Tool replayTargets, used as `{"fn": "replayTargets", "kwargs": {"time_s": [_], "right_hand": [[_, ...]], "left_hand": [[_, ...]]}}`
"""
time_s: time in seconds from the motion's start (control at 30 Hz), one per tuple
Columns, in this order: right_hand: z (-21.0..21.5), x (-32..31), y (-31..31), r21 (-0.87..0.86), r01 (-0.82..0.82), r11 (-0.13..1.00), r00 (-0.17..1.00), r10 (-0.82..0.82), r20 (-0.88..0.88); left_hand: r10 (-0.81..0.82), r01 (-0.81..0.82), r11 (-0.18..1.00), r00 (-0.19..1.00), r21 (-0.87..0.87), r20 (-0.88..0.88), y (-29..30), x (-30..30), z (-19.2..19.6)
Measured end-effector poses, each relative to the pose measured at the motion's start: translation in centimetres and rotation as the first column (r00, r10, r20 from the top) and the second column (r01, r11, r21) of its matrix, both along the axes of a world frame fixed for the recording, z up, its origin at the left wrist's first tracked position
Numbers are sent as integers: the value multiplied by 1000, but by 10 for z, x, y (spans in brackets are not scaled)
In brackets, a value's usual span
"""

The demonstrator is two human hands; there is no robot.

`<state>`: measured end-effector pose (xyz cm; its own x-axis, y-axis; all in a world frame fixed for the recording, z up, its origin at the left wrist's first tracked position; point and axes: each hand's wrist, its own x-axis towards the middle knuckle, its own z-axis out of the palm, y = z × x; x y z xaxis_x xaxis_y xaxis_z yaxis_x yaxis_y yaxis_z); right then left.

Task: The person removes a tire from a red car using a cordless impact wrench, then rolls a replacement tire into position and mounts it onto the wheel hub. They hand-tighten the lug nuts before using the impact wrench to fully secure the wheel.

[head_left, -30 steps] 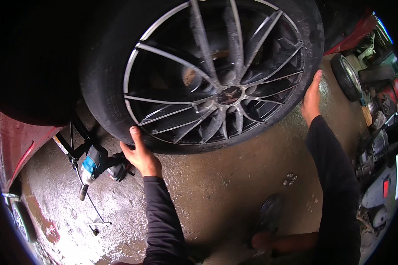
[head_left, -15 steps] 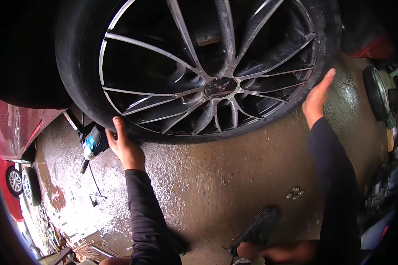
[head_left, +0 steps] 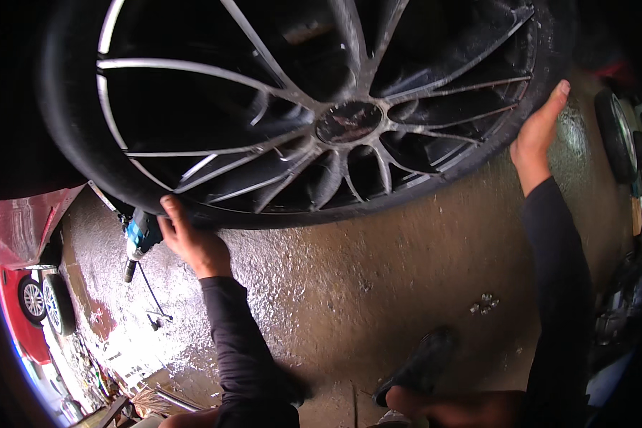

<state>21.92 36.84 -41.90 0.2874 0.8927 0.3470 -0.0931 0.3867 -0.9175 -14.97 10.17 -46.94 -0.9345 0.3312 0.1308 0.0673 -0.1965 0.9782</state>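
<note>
A large car wheel (head_left: pixel 349 123), with a black tyre and dark multi-spoke rim, fills the upper part of the view, raised off the floor. My left hand (head_left: pixel 195 239) grips the tyre's lower left edge, its thumb on the sidewall and the other fingers partly hidden behind the rubber. At the right side, my right hand (head_left: pixel 538 139) holds the same tyre with the thumb pointing up along it. What lies behind the wheel is mostly dark and hidden.
A blue cordless impact wrench (head_left: pixel 141 234) and a thin metal rod lie left of my left hand. Several lug nuts (head_left: pixel 485 304) are on the wet floor near my shoe (head_left: pixel 417 364). Another wheel (head_left: pixel 615 135) stands at right; a red car (head_left: pixel 18 299) is at far left.
The wheel looks larger and nearer, and it has turned slightly, with its left side lower in view. My right hand has shifted right and up with it; my left hand has moved slightly left.
</note>
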Motion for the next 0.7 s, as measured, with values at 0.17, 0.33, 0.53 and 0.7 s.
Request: {"fn": "replayTargets", "kwargs": {"time_s": [0.17, 0.33, 0.53, 0.7], "right_hand": [[-15, -12, -14, -34, 0, 999, 995, -3, -96], [-2, -9, -17, 39, 34, 999, 999, -35, 7], [-11, -18, 4, 20, 164, 986, 986, -164, -5], [-17, -29, 15, 113, 289, 951, 942, -303, 143]], "left_hand": [[-77, 74, 992, 997, -97, -23, -6, -16, 15], [-156, 152, 983, 987, -108, -32, 0, -35, -1], [-184, 185, 982, 982, -26, 32, 4, -31, -2], [-253, 255, 967, 965, -17, 62, 5, -46, -4]]}}
